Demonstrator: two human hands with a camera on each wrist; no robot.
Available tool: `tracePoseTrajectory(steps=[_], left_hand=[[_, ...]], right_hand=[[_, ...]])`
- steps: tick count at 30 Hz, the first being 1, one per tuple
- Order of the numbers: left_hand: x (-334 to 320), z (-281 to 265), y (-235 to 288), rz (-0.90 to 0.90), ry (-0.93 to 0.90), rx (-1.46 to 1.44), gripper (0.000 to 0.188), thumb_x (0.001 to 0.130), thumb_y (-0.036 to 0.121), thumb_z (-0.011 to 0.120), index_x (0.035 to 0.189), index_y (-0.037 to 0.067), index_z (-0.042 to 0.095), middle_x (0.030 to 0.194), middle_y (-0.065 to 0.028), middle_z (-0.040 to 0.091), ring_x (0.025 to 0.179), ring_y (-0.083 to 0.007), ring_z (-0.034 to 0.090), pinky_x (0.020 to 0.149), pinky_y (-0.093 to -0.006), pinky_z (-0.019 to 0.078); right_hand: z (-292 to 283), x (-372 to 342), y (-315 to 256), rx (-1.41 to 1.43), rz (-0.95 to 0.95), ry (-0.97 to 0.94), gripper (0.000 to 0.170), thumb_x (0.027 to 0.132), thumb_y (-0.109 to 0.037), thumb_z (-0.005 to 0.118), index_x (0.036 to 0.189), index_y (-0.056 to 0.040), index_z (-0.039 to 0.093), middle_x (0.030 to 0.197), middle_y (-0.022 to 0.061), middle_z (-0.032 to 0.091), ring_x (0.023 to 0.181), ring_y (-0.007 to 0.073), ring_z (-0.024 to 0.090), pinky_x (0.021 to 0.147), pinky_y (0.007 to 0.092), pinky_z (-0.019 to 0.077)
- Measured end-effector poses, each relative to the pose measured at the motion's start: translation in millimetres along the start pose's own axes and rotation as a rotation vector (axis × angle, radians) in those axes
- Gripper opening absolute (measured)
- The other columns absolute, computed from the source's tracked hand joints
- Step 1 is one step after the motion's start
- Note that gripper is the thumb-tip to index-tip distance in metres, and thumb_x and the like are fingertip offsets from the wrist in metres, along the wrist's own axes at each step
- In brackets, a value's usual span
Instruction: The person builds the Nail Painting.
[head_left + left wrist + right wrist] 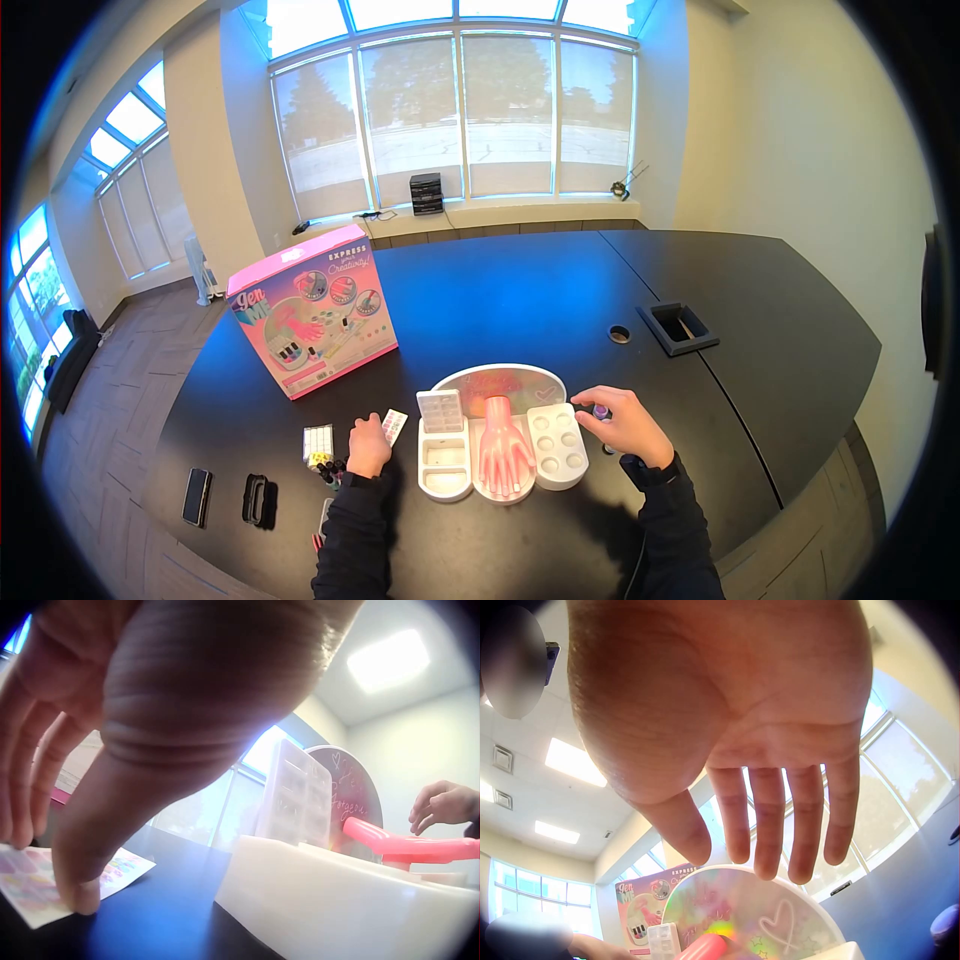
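A small sheet of colourful stickers (124, 874) lies under my left hand (369, 446), thumb at its near edge and fingers at its far edge. Just right of that hand stands a white toy nail station (445, 492), with a pink model hand (506, 455) lying in its middle. Its left part has compartments and an upright clear grid case (440, 409); its right part is a tray with round wells (540, 472). My right hand (630, 425) hovers beside this tray, fingers extended and palm bare, over a purple-topped item (600, 411) that it partly covers.
A pink toy box (315, 315) stands at the back left. Several dark-capped bottles (330, 472) and a white pack (318, 442) sit left of my left hand. Farther left lie a phone (197, 498) and a black case (257, 500). A table socket well (678, 328) is at right.
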State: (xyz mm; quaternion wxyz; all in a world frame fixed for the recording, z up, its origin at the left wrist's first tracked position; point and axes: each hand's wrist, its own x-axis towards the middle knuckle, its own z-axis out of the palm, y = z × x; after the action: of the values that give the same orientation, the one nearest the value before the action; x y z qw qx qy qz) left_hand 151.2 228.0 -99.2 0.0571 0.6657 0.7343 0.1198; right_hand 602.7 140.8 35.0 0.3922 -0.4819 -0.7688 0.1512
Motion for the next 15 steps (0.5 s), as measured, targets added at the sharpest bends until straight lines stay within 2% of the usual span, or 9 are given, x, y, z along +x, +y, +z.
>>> tracePoseTrajectory(steps=[4,12,15], left_hand=[[1.5,-4.1,-4.6,0.023,-0.087,0.004,0.043,0.082,0.006,0.08,0.121,-0.001,0.063,0.117,-0.0316,0.067,0.107,-0.0497,0.072,0.095,-0.0513,0.0614],[-3.6,-22.2,3.7,-0.11,-0.207,-0.036,0.078,0.066,0.017,0.099,0.131,0.002,0.058,0.132,-0.032,0.062,0.122,-0.0501,0.068,0.102,-0.0491,0.0612],[-5.4,-28.7,7.3,-0.135,-0.23,-0.047,0.079,0.067,0.018,0.099,0.132,0.001,0.058,0.134,-0.0315,0.062,0.125,-0.0504,0.067,0.103,-0.0493,0.0609]], right_hand=[[0.1,-0.2,0.4,-0.002,0.005,0.003,0.028,0.093,-0.017,0.08,0.117,-0.0027,0.079,0.1,0.0097,0.079,0.08,0.0215,0.069,0.076,0.034,0.0562],[1.1,0.3,0.8,-0.002,0.007,-0.006,0.027,0.095,-0.019,0.08,0.117,-0.003,0.079,0.1,0.0097,0.08,0.08,0.0212,0.07,0.077,0.0341,0.0564],[1.5,0.4,2.2,-0.005,-0.002,-0.009,0.027,0.095,-0.019,0.08,0.117,-0.0031,0.079,0.1,0.0098,0.08,0.08,0.0216,0.07,0.077,0.0343,0.0564]])
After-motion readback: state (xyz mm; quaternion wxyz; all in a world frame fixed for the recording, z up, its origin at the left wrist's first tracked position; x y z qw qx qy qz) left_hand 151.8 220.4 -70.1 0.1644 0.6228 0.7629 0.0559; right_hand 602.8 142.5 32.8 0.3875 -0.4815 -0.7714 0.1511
